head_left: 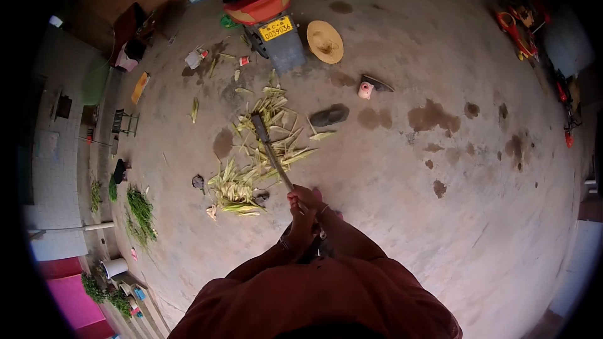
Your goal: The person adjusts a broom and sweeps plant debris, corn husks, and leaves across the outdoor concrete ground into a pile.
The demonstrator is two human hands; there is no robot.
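Observation:
My right hand [306,197] is closed round the wooden handle of a long-handled rake [279,167]. Lower on the same handle, nearer my body, my left hand [302,225] is wrapped as well. The rake's narrow dark head, with what look like short teeth along one side, rests among pale corn husks [286,144] on the ground. A denser heap of husks [235,189] lies just left of the handle, in front of my feet. My feet are mostly hidden by my hands and arms.
A red vehicle [260,3] with a yellow plate stands ahead, beside a straw hat [325,43]. Dark shoe [330,115] and pink object [365,90] lie to the right. Green plants [141,213] lie left, near steps. Damp patches [433,116] mark the concrete.

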